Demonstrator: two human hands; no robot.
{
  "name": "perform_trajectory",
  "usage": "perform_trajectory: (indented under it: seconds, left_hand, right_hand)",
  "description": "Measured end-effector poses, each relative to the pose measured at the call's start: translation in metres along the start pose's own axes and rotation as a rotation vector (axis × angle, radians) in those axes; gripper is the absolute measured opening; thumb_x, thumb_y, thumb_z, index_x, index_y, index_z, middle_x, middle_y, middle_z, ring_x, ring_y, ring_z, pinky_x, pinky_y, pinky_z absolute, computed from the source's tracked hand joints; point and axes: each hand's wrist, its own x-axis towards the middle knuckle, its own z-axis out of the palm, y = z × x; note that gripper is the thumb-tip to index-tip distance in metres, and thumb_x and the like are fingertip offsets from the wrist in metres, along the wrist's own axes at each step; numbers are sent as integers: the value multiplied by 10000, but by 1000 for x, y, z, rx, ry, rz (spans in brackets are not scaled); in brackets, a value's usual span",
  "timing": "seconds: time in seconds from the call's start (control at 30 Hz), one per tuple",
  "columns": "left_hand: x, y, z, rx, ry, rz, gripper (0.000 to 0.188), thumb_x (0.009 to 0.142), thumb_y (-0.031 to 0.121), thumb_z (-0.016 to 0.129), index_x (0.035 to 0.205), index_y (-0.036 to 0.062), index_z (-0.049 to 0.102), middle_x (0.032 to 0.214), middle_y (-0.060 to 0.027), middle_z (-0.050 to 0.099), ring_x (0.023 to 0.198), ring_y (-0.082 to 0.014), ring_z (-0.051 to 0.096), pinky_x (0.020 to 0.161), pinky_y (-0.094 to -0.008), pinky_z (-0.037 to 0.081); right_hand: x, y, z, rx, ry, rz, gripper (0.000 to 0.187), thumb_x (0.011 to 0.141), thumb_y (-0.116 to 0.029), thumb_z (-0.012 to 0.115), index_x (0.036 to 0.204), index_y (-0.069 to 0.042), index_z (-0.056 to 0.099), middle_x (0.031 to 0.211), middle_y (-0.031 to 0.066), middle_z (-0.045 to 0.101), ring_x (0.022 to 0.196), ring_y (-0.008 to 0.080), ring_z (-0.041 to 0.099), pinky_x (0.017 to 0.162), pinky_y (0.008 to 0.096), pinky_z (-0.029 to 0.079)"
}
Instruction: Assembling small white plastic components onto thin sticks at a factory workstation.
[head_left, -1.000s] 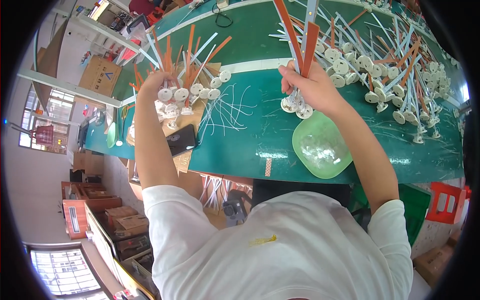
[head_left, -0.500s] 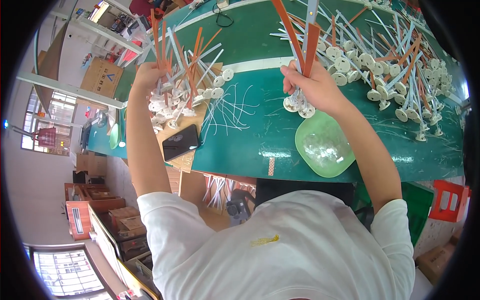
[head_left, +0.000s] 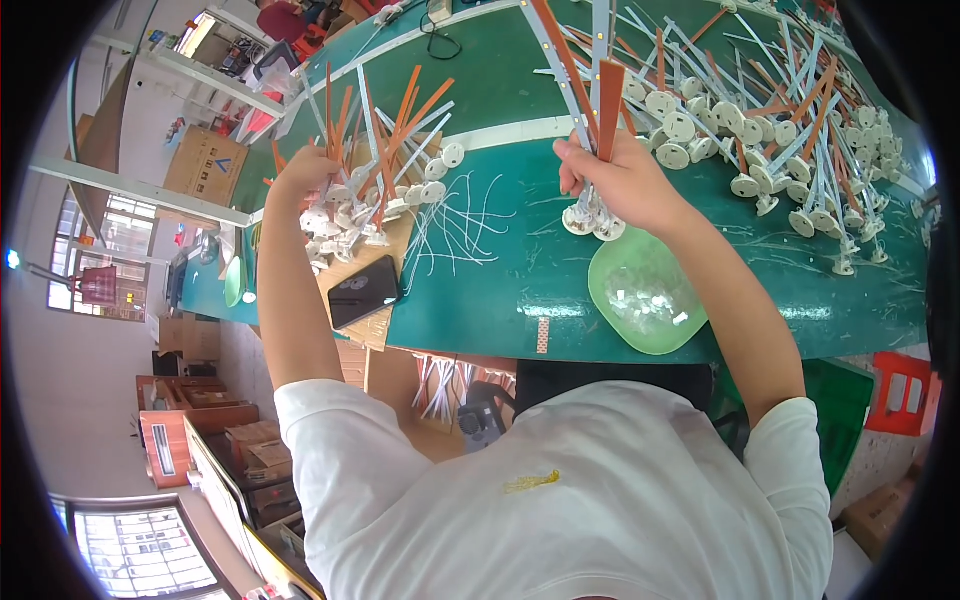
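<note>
Several LED strips (head_left: 606, 110), white and orange with white round end caps (head_left: 592, 222), stand upright in my right hand (head_left: 632, 182). Its fingers are wrapped round them, caps hanging below the fist above the green table. At the left, my left hand (head_left: 308, 172) is at the edge of a smaller pile of similar LED strips (head_left: 372, 150). Its fingers are bent closed on a strip there, though the fingertips are partly hidden. White caps (head_left: 345, 222) of that pile lie on a cardboard sheet (head_left: 395, 262).
A green plastic bowl (head_left: 648, 290) with small shiny bits sits below my right hand. A black phone (head_left: 364, 292) lies on the cardboard, beside loose thin white wires (head_left: 460, 225). A large heap of LED strips (head_left: 770, 130) covers the right side of the table (head_left: 470, 310).
My right hand has shifted slightly left with its bundle of strips. My left hand has moved a little lower at the pile, and the strips near it lean differently.
</note>
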Motion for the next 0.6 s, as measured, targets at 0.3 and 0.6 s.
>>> perform_trajectory:
  seconds: [0.3, 0.6]
  left_hand:
    - [-22, 24, -18, -92, -79, -23, 229, 940, 200, 583, 1040, -6, 575, 696, -43, 599, 619, -158, 598, 578, -332, 474]
    - [-37, 38, -28, -21, -44, -36, 291, 1013, 350, 560, 1012, 60, 588, 560, 36, 413, 459, -85, 442, 468, -249, 406]
  right_hand:
    - [4, 3, 4, -39, -33, -2, 366, 988, -323, 585, 788, -18, 604, 715, 58, 631, 687, 138, 602, 670, 294, 488]
    - [6, 3, 6, -68, -37, 9, 405, 980, -361, 592, 771, -15, 623, 719, 59, 640, 694, 136, 606, 673, 298, 484]
